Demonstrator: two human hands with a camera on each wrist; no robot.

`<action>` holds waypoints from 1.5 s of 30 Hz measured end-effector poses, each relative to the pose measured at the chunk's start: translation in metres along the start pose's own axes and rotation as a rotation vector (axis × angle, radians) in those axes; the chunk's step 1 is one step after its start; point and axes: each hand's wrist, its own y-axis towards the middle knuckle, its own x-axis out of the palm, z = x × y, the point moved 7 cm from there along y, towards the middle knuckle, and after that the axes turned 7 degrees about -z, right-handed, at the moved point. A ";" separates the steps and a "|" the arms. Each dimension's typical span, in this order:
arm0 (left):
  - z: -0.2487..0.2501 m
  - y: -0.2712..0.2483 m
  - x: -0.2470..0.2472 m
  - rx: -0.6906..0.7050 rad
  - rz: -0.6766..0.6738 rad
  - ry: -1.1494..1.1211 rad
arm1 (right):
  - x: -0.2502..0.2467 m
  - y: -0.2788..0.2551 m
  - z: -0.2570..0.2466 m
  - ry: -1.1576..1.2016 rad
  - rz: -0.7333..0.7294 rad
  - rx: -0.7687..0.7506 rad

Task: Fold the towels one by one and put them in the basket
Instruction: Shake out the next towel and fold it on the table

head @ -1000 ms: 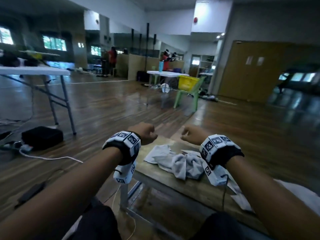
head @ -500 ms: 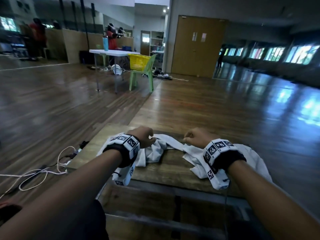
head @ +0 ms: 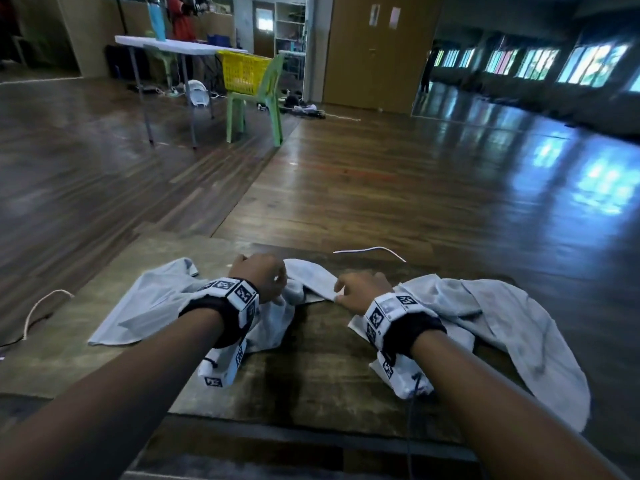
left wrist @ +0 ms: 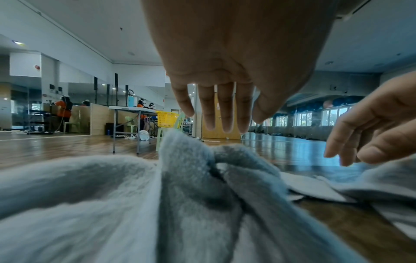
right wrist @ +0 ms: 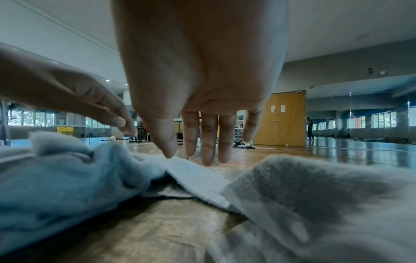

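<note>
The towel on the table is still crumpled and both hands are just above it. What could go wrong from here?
1. The towel hangs over the table edge on the right; a pull could slide it to the floor.
2. The left hand and right hand are open above bunched folds, so they may pinch two layers and fold it unevenly.
3. The cord near the far edge could snag.

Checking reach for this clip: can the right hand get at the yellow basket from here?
Probably not: the yellow basket sits on a green chair far across the floor, while the right hand hangs over the towel.
</note>
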 end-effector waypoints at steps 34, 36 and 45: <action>0.048 -0.087 -0.239 0.148 0.423 0.149 | -0.238 -0.142 -0.020 0.141 0.575 -0.166; 0.059 -0.116 -0.278 0.149 0.475 0.159 | -0.270 -0.173 -0.024 0.161 0.629 -0.183; 0.086 -0.207 -0.386 0.174 0.550 0.290 | -0.366 -0.296 -0.026 0.035 0.867 -0.192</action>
